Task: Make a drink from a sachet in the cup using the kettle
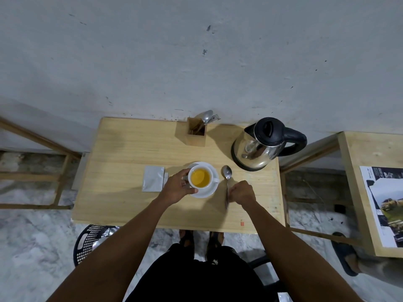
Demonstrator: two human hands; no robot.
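Note:
A white cup (201, 170) holding yellow-orange liquid stands on a white saucer (212, 189) near the middle of the wooden table (122, 201). My left hand (176, 188) wraps the cup's left side. A metal spoon (227, 182) lies flat on the table just right of the saucer, and my right hand (243, 192) pinches its handle. A silver sachet (153, 178) lies left of the saucer. The steel kettle (261, 147) with a black lid and handle stands at the back right.
A wooden cutlery holder (196, 135) with a spoon and fork stands at the back by the wall. A second table with a printed sheet (383, 205) is on the right. A black basket (91, 240) sits on the floor at the lower left. Someone's sandalled foot (344, 253) is at the right.

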